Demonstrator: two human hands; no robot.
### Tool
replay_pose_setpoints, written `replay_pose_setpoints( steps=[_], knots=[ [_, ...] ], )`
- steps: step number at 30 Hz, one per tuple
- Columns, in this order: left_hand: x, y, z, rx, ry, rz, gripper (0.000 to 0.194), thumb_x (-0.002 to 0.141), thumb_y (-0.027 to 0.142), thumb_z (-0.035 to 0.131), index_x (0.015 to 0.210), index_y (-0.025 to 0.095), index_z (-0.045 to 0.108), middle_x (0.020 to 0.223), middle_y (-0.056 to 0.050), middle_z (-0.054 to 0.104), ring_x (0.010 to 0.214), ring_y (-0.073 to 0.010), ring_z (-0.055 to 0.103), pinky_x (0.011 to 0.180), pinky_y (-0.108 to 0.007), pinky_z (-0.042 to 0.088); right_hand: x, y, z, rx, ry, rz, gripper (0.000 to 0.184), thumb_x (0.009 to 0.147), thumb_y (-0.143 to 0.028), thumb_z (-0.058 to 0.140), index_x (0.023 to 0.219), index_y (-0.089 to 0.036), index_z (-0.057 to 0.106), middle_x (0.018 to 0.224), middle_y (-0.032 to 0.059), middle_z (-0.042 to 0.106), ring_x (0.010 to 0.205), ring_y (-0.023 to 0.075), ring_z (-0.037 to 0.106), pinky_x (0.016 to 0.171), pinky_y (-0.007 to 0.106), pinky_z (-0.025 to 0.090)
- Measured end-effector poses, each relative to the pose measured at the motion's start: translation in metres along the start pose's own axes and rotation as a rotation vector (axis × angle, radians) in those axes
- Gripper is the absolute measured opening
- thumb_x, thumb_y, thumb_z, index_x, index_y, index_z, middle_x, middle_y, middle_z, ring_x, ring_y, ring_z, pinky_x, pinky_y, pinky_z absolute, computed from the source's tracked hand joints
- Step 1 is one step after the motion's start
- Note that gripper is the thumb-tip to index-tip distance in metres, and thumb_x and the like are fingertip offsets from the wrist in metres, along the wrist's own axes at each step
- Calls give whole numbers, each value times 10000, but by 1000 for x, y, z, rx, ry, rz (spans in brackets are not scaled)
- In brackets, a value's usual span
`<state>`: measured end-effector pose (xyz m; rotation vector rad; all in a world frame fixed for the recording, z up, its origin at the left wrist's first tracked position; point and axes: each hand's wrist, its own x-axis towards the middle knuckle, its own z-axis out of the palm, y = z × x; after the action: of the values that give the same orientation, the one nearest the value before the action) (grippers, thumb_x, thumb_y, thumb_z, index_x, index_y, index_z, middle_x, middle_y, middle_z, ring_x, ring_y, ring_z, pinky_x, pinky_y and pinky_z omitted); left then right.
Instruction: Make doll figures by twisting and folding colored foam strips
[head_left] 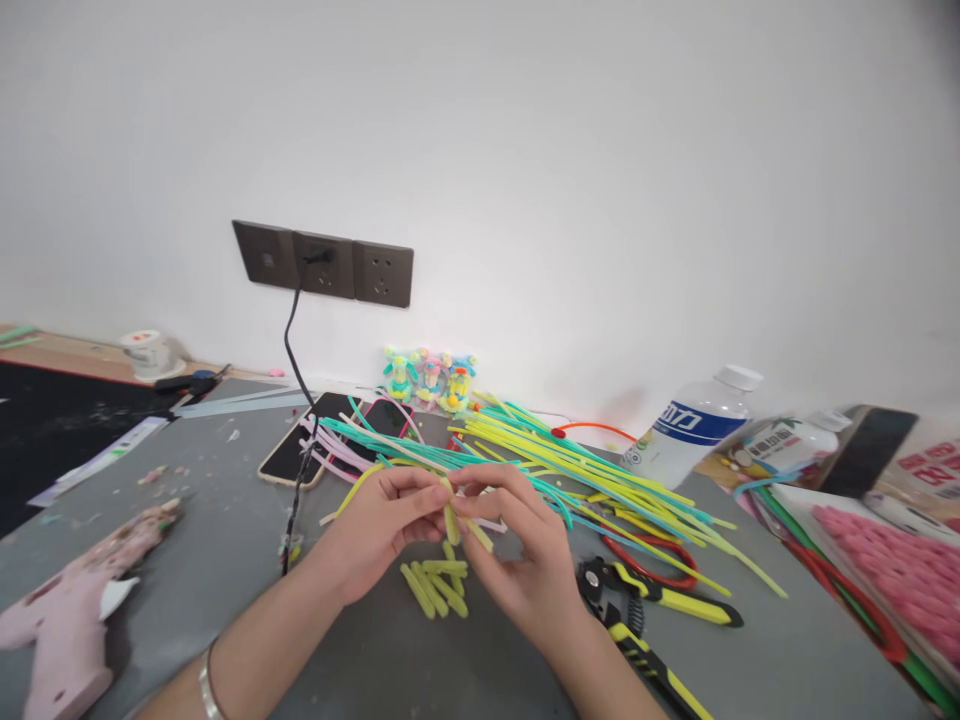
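Note:
My left hand (386, 528) and my right hand (516, 548) meet over the grey table (225, 540), both pinching short yellow pipe-cleaner pieces (459, 522) between their fingertips. Directly below the hands lies a small pile of cut yellow pieces (439, 585). Behind the hands spreads a fan of long yellow, teal and pink pipe cleaners (540, 455). Yellow-and-black cutting pliers (645, 610) lie just right of my right wrist.
A pink glue gun (71, 610) lies at the left, its black cord running to a wall socket (322, 262). Two phones (300, 450) lie behind the hands. Small finished figures (429, 378) stand by the wall. A water bottle (694, 425) lies at the right, near a pack of pink pieces (885, 570).

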<state>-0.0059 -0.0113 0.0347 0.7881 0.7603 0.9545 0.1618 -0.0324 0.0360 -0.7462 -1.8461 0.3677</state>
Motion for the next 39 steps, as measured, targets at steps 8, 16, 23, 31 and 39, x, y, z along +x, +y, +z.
replay_pose_setpoints(
  steps=[8,16,23,31,39],
  knots=[
    [1,-1,1,-67,20,34,214,660,297,873,711,134,745,625,2,682,548,-68,612,550,-157,530,-1,1,-1,-84,-36,-73,237,856,-106,637,1063,-222,628,1126,111,665,942,220,632,818,388,522],
    [1,0,1,-99,-43,32,207,703,280,847,722,120,717,634,-4,677,568,-87,626,581,-200,569,2,3,-3,-223,-10,-174,262,842,-81,677,1058,-219,625,1056,110,699,881,219,644,738,369,508],
    [0,-1,2,-44,-55,44,183,722,258,835,842,171,727,702,5,722,642,-94,675,579,-158,540,2,2,-5,-46,74,-19,178,864,-81,654,950,-228,706,943,74,693,870,204,662,746,334,515],
    [-3,2,5,180,9,165,207,675,301,853,748,142,741,701,-46,769,617,-145,714,541,-188,534,2,14,-2,276,139,267,116,884,-189,658,813,-249,728,874,39,676,889,197,630,780,316,492],
    [-2,-1,0,256,36,195,203,730,339,809,768,149,746,707,-63,771,660,-170,726,536,-196,527,4,12,2,419,167,413,156,879,-267,661,737,-218,700,805,42,663,834,190,615,739,296,487]
  ],
)
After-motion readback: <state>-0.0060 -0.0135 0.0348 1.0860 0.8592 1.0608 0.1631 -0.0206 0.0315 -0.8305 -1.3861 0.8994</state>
